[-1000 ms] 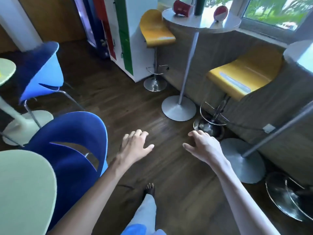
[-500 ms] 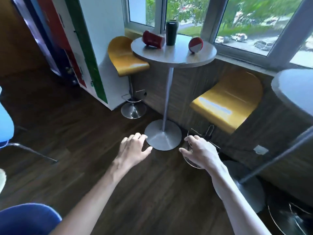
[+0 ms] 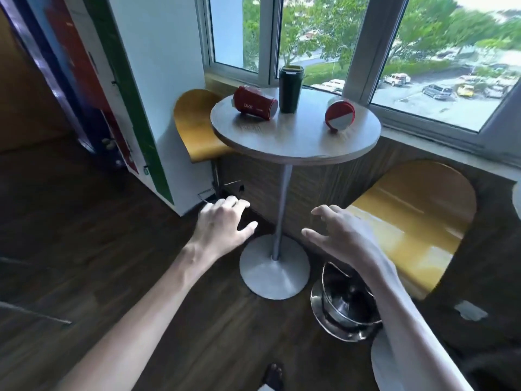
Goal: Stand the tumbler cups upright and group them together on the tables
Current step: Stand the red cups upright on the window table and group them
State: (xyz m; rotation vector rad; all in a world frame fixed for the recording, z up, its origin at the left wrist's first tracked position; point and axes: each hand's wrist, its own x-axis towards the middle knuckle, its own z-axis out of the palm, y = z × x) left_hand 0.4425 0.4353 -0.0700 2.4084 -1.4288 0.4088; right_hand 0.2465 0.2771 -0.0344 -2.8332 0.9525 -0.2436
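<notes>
Three tumblers on the round desk (image 3: 296,153) by the window (image 3: 234,32). The left red tumbler (image 3: 255,106) lies on its side at the far left of the top, close beside the dark green tumbler (image 3: 291,89), which stands upright at the far middle; we cannot tell if they touch. The right red tumbler (image 3: 339,116) lies tipped over on the right, apart from the other two, one end face toward us. Our left hand (image 3: 222,224) and right hand (image 3: 341,235) are both empty, fingers loose and spread, in the air on the near side of the desk and touching nothing.

Our call: the cups look rigid and smooth-walled, likely light if empty, so not fragile, but they could slip, and being round they may roll toward the edge. We'd wrap our fingers round the mid-body of each fallen one, tip it onto its base, then bring the right red tumbler over beside the green one. Contents unknown, so lift level
</notes>
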